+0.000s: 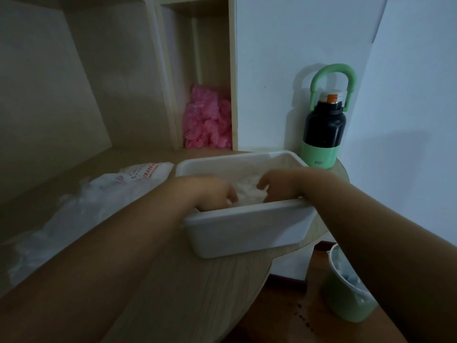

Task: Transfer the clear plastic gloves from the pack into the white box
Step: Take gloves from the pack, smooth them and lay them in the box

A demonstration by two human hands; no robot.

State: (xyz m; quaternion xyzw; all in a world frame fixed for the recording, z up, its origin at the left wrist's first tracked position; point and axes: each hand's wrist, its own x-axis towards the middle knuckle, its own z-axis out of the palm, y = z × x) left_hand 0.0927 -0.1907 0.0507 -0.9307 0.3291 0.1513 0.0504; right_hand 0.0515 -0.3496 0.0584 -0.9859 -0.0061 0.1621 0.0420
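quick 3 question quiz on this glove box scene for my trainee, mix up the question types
1. True or false: the left hand and the right hand both reach into the white box.
2. Where does the glove pack lie? A) left of the box B) right of the box C) inside the box
3. Fill in: the bottle behind the box has a ____ handle.

Key: 1 true; 2 A; 3 green
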